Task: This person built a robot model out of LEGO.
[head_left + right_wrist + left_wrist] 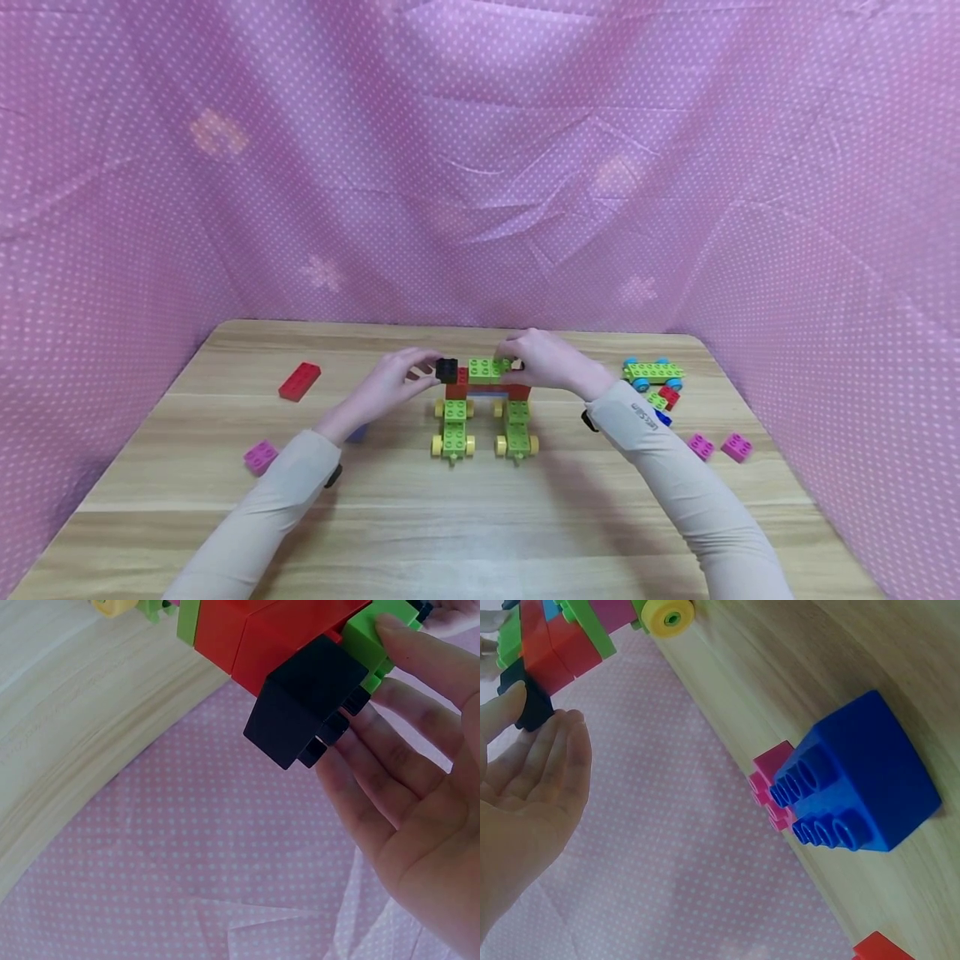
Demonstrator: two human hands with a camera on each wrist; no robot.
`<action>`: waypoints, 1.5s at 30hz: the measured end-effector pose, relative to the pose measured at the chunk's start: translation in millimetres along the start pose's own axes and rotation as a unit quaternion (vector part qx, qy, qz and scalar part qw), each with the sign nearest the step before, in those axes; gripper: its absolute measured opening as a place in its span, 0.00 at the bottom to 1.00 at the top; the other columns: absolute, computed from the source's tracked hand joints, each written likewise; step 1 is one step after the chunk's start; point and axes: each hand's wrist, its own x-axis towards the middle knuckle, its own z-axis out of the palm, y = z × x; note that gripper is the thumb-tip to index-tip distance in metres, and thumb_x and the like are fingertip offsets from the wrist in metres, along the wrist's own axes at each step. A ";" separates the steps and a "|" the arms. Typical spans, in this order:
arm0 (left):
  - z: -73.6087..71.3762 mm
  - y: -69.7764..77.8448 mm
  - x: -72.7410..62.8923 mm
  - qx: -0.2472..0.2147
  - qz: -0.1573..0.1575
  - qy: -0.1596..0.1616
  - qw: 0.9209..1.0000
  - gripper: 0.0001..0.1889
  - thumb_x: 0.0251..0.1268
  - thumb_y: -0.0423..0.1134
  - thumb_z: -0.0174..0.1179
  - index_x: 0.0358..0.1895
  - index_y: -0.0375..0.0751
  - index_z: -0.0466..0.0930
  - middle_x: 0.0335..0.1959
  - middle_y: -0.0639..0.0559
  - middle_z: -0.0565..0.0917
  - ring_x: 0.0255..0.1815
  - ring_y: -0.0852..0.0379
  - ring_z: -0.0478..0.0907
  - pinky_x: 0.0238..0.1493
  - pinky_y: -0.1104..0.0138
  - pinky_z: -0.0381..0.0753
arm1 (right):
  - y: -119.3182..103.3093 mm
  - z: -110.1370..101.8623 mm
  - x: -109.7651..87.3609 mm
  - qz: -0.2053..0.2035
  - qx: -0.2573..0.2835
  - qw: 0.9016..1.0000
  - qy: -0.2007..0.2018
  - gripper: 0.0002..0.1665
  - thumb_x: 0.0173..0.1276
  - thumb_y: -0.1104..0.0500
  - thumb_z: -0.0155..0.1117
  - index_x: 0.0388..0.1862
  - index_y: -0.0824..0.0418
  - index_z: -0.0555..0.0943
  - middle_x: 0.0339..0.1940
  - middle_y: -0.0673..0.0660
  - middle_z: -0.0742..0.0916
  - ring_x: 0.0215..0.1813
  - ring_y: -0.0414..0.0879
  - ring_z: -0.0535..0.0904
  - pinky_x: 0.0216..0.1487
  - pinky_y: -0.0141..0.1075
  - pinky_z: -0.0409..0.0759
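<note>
A bridge-like build of toy bricks stands mid-table, with red bricks (456, 390) across two green wheeled bases (453, 433). My left hand (386, 383) pinches a black brick (536, 705) at the build's left end, thumb on one side and fingertips on the other. On top, my right hand (547, 360) grips a light green brick (367, 637), its thumb on the brick's side and its fingers by the studs. Another black brick (307, 697) sits beside that green one at the right end, against the red bricks. The right fingers partly cover the green brick in the head view.
At left lie a red brick (300, 381), a pink brick (260, 457) and a blue brick (870, 780). To the right are a green car base with blue wheels (652, 372), several small bricks and two pink bricks (737, 447). Pink dotted cloth (480, 208) hangs around the table.
</note>
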 end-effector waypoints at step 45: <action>0.0 0.9 -0.2 0.011 -0.004 0.003 1.000 0.21 0.66 0.35 0.64 0.60 0.31 0.76 0.51 0.38 0.84 0.47 0.44 0.85 0.49 0.58 0.88 | -0.2 5.2 -1.0 0.019 -0.004 1.000 0.004 0.15 0.61 0.55 0.74 0.44 0.61 0.87 0.41 0.55 0.89 0.41 0.46 0.87 0.42 0.32 0.87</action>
